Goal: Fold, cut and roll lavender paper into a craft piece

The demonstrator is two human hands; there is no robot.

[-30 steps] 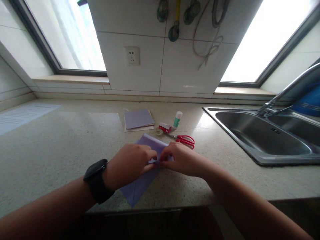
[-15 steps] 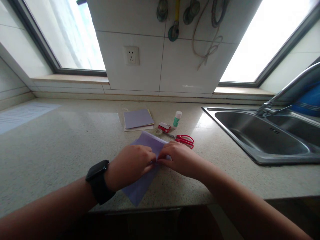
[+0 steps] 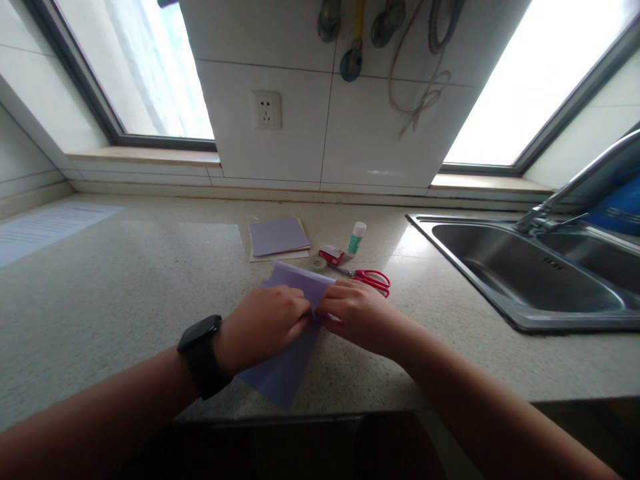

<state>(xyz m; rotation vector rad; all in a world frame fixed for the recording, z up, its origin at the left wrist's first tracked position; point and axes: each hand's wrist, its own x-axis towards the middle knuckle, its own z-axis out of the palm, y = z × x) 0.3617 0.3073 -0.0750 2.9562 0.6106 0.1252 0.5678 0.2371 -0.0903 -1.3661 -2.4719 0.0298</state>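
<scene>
Paper: lilac sheet [image 3: 287, 373] lies flat on the speckled desk [image 3: 125, 287], close to the near edge, one corner pointing toward the person and its far part reaching out beyond the knuckles
Left hand: left hand [image 3: 263, 325] lies knuckles-up on the sheet, fingers curled down, its grip pinching the paper at the fingertips; a black watch [image 3: 201, 355] sits on the wrist
Right hand: right hand [image 3: 357, 313] lies on the right part of the sheet, fingers bent, its grip likewise pinching the paper where it meets the left fingertips
Sheet against grips: both grips meet over the middle of the sheet, so paper shows ahead of them and behind them, under the left wrist
Behind the hands: red-handled scissors [image 3: 369, 279] just beyond the right hand, a roll of clear tape [image 3: 317, 263], a small red box [image 3: 331, 254] and a glue stick [image 3: 357, 238] standing upright
Further back: stack of lilac paper [image 3: 278, 237] lying flat, well apart from the hands
Right side: steel sink [image 3: 525, 273] set into the desk, with a tap over it
</scene>
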